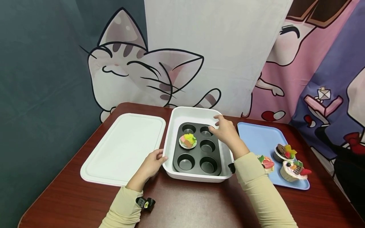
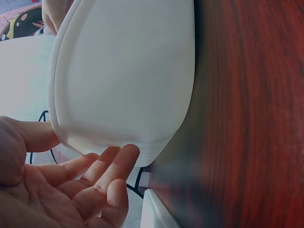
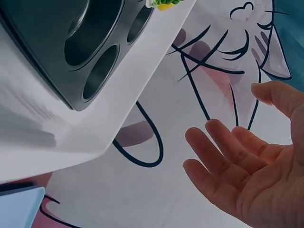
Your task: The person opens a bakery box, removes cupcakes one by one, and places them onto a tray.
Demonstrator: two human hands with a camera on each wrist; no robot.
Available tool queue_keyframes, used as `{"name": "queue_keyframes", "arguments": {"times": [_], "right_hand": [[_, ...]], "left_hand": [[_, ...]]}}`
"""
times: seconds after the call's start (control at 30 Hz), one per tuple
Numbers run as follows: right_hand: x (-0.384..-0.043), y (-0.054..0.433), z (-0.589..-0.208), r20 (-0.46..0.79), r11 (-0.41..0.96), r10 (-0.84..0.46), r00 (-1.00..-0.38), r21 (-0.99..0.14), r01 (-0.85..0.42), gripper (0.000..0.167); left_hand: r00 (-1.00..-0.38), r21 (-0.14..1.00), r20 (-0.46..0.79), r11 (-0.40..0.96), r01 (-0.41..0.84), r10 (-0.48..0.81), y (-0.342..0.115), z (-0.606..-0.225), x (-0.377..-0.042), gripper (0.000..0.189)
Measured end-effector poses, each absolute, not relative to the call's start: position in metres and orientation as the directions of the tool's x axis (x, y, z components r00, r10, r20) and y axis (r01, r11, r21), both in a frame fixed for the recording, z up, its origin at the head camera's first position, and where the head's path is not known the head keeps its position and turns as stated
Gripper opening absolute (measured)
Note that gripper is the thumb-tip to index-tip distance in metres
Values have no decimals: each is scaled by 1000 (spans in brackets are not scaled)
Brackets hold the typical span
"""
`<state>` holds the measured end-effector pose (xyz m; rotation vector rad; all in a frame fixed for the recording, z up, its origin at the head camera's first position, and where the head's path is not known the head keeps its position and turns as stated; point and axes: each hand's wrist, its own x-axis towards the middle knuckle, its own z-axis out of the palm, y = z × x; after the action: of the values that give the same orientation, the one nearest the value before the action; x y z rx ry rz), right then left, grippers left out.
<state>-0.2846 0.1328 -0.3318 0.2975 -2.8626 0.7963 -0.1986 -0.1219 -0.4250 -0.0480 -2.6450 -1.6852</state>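
My left hand (image 1: 152, 163) holds the near left side of a white rectangular tub (image 1: 196, 178), thumb at the rim and fingers against the outer wall, as the left wrist view shows (image 2: 80, 185). Inside the tub lies a dark muffin pan (image 1: 196, 155) with several round cups. One toy cupcake (image 1: 188, 141) with yellow, pink and green topping sits in its middle left cup. Over the tub's far right side is my right hand (image 1: 226, 129), fingers spread and holding nothing; the right wrist view shows its palm (image 3: 261, 175) beyond the tub's edge.
A blue tray (image 1: 256, 136) lies to the right, with three toy cupcakes: one with chocolate topping (image 1: 285, 152), one with cream (image 1: 293, 171) and one with strawberry (image 1: 267, 164), partly behind the right sleeve. On the left is a white board (image 1: 125, 145). A patterned cloth (image 1: 222, 38) hangs behind the table.
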Motion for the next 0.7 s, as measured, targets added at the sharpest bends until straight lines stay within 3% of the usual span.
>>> {"name": "queue_keyframes", "arguments": {"times": [0.7], "right_hand": [[-285,120,-332,179,833,-152,-972,-507,-224,53]], "left_hand": [[-999,904,27,425,36,28,-122,-425,-198,37]]}}
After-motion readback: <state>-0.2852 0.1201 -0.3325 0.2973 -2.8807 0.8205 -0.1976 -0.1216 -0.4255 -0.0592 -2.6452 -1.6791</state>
